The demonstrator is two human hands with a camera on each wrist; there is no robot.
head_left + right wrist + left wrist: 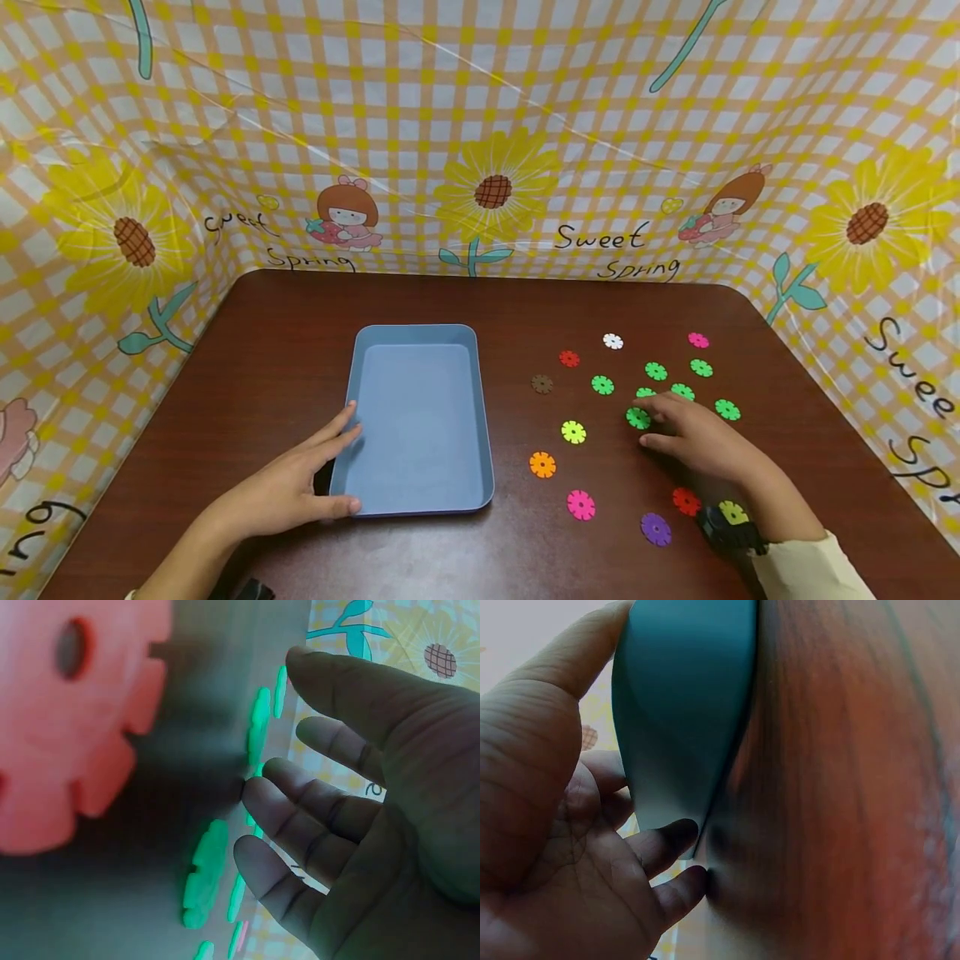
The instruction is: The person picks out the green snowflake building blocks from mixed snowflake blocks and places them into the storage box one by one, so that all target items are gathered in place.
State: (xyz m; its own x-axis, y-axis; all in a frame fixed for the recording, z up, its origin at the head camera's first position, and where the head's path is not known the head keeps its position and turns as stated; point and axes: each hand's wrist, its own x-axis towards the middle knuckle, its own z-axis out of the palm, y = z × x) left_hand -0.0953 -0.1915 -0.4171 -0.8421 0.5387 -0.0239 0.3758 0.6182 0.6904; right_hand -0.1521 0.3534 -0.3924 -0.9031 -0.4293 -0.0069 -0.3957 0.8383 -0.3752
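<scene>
An empty blue-grey tray (pixel 420 417) lies on the table left of the middle. Along its left wall my left hand (pixel 281 483) rests with spread fingers, the thumb at the near corner; in the left wrist view, the tray's outer wall (pixel 686 712) stands beside the fingers. My right hand (pixel 705 437) reaches in among flat, notched plastic discs, palm down, fingertips right at a green disc (pixel 638 418). Its thumb and fingers stand apart in the right wrist view, where another green disc (pixel 206 874) lies near the fingertips.
Several discs lie scattered right of the tray, among them a white disc (pixel 612 342), a brown disc (pixel 542 384), an orange disc (pixel 543 465) and a purple disc (pixel 656 529). Checked cloth (pixel 495 100) with sunflowers walls the brown table (pixel 285 333) at the back and sides.
</scene>
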